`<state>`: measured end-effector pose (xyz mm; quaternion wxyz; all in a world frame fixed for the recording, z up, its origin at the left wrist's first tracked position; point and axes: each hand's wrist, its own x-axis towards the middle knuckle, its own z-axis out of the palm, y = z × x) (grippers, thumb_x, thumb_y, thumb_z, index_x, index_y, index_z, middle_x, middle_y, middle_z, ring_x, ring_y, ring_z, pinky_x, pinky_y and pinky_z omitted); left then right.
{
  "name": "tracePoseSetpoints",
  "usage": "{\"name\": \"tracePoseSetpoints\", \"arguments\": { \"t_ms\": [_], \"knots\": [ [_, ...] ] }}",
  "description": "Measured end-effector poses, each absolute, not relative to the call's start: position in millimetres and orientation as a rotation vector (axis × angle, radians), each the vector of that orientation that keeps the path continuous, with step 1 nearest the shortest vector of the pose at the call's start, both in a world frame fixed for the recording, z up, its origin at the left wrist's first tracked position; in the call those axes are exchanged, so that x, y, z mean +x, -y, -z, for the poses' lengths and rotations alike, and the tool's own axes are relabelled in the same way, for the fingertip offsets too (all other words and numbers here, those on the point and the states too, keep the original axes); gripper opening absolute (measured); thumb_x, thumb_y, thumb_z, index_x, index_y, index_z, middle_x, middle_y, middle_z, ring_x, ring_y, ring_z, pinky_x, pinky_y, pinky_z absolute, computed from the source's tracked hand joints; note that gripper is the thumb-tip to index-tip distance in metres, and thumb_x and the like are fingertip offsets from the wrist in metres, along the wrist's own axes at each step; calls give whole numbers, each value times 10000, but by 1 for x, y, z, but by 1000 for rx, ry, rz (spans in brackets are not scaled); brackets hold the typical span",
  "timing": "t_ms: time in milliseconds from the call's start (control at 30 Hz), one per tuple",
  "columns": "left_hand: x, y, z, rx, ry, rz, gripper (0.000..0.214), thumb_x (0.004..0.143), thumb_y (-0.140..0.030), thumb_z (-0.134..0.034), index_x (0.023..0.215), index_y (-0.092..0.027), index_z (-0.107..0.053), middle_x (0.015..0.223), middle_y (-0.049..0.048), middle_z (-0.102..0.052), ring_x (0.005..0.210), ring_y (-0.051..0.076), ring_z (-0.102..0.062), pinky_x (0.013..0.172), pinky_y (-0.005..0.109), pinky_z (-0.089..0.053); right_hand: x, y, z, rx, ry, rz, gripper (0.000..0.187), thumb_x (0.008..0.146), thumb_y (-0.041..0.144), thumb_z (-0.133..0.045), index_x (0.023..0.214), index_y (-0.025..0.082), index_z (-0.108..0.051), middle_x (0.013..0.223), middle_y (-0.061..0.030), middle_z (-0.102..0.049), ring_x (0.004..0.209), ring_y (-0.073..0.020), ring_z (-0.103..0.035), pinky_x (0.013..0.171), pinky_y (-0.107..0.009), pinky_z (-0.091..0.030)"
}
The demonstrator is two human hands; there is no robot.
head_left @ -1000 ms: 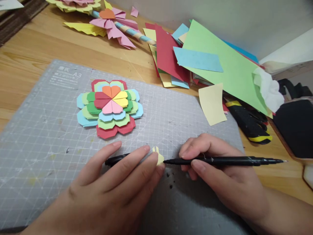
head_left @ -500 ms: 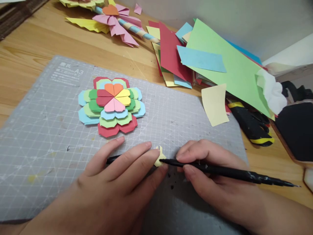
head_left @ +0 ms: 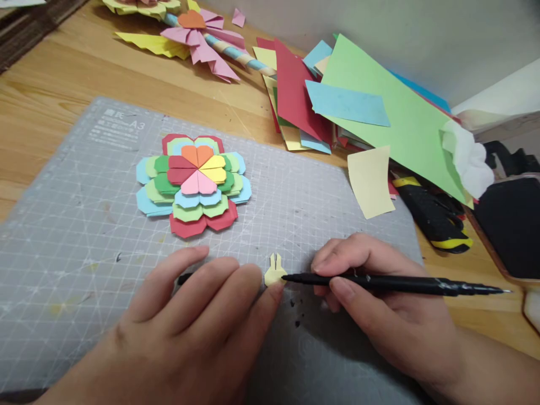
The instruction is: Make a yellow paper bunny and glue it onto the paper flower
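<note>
A small pale yellow paper rabbit head (head_left: pixel 275 273) with two upright ears lies on the grey cutting mat (head_left: pixel 316 225). My left hand (head_left: pixel 198 326) is over the mat, fingers bent, its thumb tip pressing the rabbit's lower edge. The dark end of a black object (head_left: pixel 185 278) pokes out beneath those fingers; most of it is hidden. My right hand (head_left: pixel 371 298) grips a black double-ended marker pen (head_left: pixel 396 284), with one tip at the rabbit's right side. Beyond my left hand sits a layered paper flower (head_left: pixel 197 183) of folded, many-coloured petals.
Coloured paper sheets (head_left: pixel 363 73) are piled at the back right, near a cream paper piece (head_left: pixel 370 183). A black-and-yellow tool (head_left: pixel 432 216) lies right of the mat, beside a dark phone-like slab (head_left: pixel 506 225). Pink folded paper (head_left: pixel 211 48) and a striped stick (head_left: pixel 240 55) lie behind.
My left fingers have curled back from the rabbit, uncovering its ears and face, while the thumb stays at its edge. My right hand and the pen have shifted slightly right.
</note>
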<state>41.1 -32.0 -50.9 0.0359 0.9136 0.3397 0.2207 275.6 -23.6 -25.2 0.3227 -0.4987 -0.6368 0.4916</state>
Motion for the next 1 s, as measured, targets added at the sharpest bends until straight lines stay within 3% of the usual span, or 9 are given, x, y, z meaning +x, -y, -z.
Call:
{"name": "tracePoseSetpoints", "arguments": {
  "t_ms": [100, 200, 1000],
  "knots": [
    [41, 33, 48, 2781, -1093, -624, 336, 926, -312, -395, 1129, -289, -662, 819, -8, -627, 791, 201, -521, 914, 375, -350, 274, 22, 24, -1324, 1714, -1277, 88, 875, 138, -557, 886, 216, -595, 691, -3, -604, 589, -137, -574, 513, -268, -477],
    [41, 32, 46, 2817, -1083, -568, 308, 914, -335, -445, 1131, -290, -658, 833, -15, -637, 800, 206, -520, 786, 375, -352, 272, 23, 23, -1339, 1764, -1242, 102, 860, 120, -561, 876, 214, -596, 704, -7, -624, 611, -142, -596, 523, -269, -490],
    [40, 31, 45, 2902, -942, -466, 337, 904, -283, -467, 1186, -191, -627, 839, 9, -622, 798, 216, -496, 784, 409, -321, 264, 20, 16, -1387, 1950, -1103, 148, 806, 83, -547, 838, 224, -579, 716, 11, -657, 615, -126, -637, 533, -236, -513]
  ]
}}
